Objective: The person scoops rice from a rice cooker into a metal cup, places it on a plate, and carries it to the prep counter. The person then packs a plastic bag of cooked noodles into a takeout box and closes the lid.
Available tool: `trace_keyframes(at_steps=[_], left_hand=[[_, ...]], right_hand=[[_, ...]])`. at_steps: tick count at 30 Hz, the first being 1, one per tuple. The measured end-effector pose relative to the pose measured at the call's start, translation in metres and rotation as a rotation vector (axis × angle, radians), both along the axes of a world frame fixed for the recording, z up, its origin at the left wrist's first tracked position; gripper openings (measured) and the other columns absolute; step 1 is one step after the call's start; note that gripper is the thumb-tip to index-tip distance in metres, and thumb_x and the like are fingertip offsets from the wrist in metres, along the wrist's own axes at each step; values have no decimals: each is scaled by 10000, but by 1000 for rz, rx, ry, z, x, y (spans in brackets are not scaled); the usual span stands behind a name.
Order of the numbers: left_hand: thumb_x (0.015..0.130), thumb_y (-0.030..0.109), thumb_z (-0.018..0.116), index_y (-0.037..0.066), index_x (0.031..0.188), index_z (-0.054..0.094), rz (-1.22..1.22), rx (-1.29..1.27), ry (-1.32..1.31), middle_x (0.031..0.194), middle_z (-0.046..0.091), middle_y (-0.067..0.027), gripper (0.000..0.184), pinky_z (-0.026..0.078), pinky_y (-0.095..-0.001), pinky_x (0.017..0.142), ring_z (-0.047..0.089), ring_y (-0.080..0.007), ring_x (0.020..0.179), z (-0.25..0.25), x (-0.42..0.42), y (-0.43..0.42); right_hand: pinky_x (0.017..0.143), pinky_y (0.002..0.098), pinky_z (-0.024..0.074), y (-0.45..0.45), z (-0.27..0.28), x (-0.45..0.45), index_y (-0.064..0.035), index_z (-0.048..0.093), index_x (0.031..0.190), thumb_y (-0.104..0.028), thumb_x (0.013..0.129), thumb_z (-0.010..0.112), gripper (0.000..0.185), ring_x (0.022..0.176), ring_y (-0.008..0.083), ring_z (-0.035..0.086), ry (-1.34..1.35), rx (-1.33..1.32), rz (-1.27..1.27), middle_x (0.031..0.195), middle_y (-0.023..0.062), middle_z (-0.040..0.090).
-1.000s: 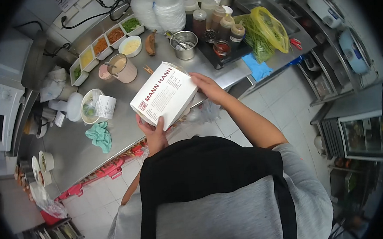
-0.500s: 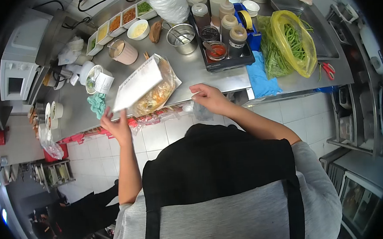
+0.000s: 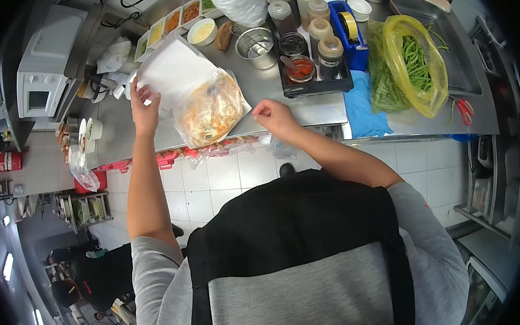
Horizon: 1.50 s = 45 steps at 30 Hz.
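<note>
A white box lies with its lid [image 3: 174,72] folded back to the upper left, on the steel counter [image 3: 269,117]. Inside it sits a clear plastic bag of food [image 3: 212,112], orange and pale in colour. My left hand [image 3: 145,110] is at the lid's left edge, fingers spread and curved; whether they touch the lid I cannot tell. Just right of the box, near the counter's front edge, my right hand [image 3: 274,117] has its fingers pinched together, and anything between them is too small to make out.
Behind the box are a metal pot [image 3: 256,49] and a white bowl [image 3: 202,32]. A black tray [image 3: 318,86] of sauce bottles, a blue tape dispenser [image 3: 348,35], a yellow bag of green beans [image 3: 415,63] and red scissors [image 3: 465,111] stand rightward. Another person [image 3: 100,273] is at lower left.
The box lid has swung from closed to folded back, showing the bagged food. Both hands have come off the box's sides; my left hand has moved up and left with the lid. The view has shifted.
</note>
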<state>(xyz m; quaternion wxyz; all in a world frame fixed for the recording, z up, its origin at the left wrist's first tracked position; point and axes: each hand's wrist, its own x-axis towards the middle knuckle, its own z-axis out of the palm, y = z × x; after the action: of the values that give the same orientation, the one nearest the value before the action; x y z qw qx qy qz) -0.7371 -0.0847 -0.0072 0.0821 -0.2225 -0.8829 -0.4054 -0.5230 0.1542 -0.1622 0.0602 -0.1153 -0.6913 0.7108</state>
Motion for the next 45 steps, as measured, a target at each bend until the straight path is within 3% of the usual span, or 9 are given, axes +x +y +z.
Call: trace_keyframes(at_steps=[3,10,14,16,23,29,36,40,45], left_hand=[[787,26,668,79,1242,504,-2,-56,128,1105,546,-85,486,499,-296,789,547,-178,997,9,26,0],[837,35,644,39,1046,552,156,88,302,981,544,-38,229,471,-260,758,544,-132,914,-18,76,-62],[827,40,677,37,923,551,242,420,-63,733,441,36,158,363,-211,583,395,-55,658,-85,136,-85],[846,22,647,30,924,555,266,303,-254,710,473,34,121,383,-202,593,434,-49,643,-131,163,-106],[867,21,626,25,913,589,147,382,-594,733,582,3,59,446,-213,627,538,-58,662,-195,214,-96],[852,24,650,32,841,556,90,295,-524,727,540,16,95,428,-219,609,473,-50,663,-215,201,-104],[905,172,606,58,874,570,-30,325,-667,835,591,-25,124,459,-273,675,519,-115,736,-341,176,-180],[899,189,611,59,888,574,77,111,-803,847,596,-32,135,461,-280,684,526,-127,750,-322,206,-145],[890,210,616,60,906,580,169,-70,-904,862,603,-41,155,465,-289,696,535,-143,768,-311,268,-97]], right_hand=[[605,233,480,3,8,-2,-17,604,950,-63,818,649,147,698,80,563,67,-60,-101,809,27,609],[669,197,448,-7,70,-8,-20,593,966,-34,839,638,136,722,53,537,209,-79,2,825,-4,600],[621,214,433,6,120,12,-25,622,852,-84,806,703,110,672,69,527,296,224,-5,786,3,592],[596,224,428,22,141,26,-30,633,795,-92,790,717,104,644,83,524,344,473,-81,758,19,583],[646,169,421,145,181,74,-47,654,1002,-67,874,620,133,702,41,519,232,534,-616,750,-31,559],[631,199,463,222,212,108,3,650,870,11,797,668,75,690,67,560,300,858,-843,800,4,549],[651,262,484,272,220,223,-21,661,901,-128,811,670,141,690,115,625,-235,1082,-1132,746,68,667],[662,307,485,336,160,329,-28,651,879,-105,775,662,130,680,182,624,-441,1253,-1184,745,109,645],[656,280,482,357,134,311,-25,660,871,-78,787,664,99,693,132,613,-420,931,-1039,748,68,655]])
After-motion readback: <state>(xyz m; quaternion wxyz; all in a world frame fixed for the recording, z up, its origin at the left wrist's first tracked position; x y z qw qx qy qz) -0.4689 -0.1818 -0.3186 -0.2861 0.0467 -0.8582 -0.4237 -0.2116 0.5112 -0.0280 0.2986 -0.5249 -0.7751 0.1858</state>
